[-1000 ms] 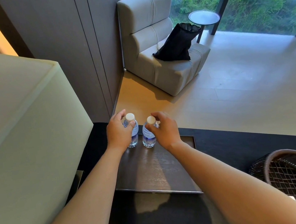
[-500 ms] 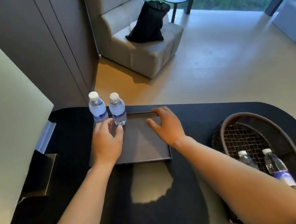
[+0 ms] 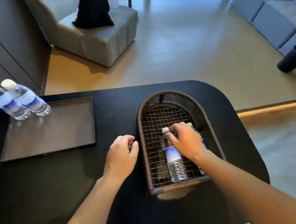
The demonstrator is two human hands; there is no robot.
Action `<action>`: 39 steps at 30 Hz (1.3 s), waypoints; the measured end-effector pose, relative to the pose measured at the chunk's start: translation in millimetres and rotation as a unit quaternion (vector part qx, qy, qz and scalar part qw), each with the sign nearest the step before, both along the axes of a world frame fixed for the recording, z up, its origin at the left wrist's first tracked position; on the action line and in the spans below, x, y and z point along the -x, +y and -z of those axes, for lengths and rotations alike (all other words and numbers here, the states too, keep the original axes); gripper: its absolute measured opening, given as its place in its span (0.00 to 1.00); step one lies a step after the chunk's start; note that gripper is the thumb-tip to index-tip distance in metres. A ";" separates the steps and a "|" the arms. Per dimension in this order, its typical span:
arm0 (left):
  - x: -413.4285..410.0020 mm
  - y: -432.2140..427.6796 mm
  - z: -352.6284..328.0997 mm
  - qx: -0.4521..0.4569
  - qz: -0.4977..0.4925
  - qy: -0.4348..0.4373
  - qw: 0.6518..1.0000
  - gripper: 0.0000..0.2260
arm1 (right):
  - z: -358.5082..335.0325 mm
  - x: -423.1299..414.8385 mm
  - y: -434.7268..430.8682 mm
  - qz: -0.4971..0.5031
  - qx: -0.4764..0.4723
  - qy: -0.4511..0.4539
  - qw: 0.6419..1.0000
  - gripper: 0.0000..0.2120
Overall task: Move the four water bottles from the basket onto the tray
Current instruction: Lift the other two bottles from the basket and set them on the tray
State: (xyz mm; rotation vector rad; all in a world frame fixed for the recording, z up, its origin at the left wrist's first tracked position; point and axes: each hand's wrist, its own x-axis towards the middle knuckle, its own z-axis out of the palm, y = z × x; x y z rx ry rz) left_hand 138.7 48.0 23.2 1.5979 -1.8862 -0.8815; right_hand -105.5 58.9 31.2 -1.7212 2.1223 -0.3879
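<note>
Two clear water bottles with white caps and blue labels [image 3: 5, 101] [image 3: 27, 98] stand side by side at the far left corner of the dark flat tray [image 3: 52, 132]. The dark woven basket [image 3: 142, 140] sits to the tray's right. A third bottle [image 3: 174, 157] lies in it, cap pointing away from me. The other bottle in the basket [image 3: 201, 171] lies beside it, mostly hidden under my right hand [image 3: 184, 142]. That hand's fingers spread over both bottles, thumb on the left one's neck. My left hand [image 3: 120, 158] hovers just left of the basket rim, loosely curled and holding nothing.
Tray and basket rest on a black table [image 3: 59, 189] with a rounded far right corner. Beyond it on the floor are a grey armchair [image 3: 100, 41] holding a black bag [image 3: 93, 10], a grey sofa [image 3: 278, 19] and a black cylinder [image 3: 294, 57].
Both hands let go of the two bottles on the tray and swung right. My right hand now lies on the bottles in the basket. The view turned right, and the lamp left it.
</note>
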 end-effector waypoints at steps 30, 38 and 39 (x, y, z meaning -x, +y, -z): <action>194.2 -83.9 67.0 -0.286 -0.119 -0.184 0.933 0.13 | 54.8 96.1 -87.7 -0.019 -0.250 0.094 0.963 0.11; 188.5 -87.4 80.2 -0.320 -0.144 -0.123 0.928 0.16 | 64.4 91.1 -92.4 0.043 -0.270 0.023 0.962 0.14; 186.3 -87.0 81.7 -0.322 -0.151 -0.105 0.929 0.17 | 65.2 90.2 -90.5 0.056 -0.269 0.012 0.961 0.13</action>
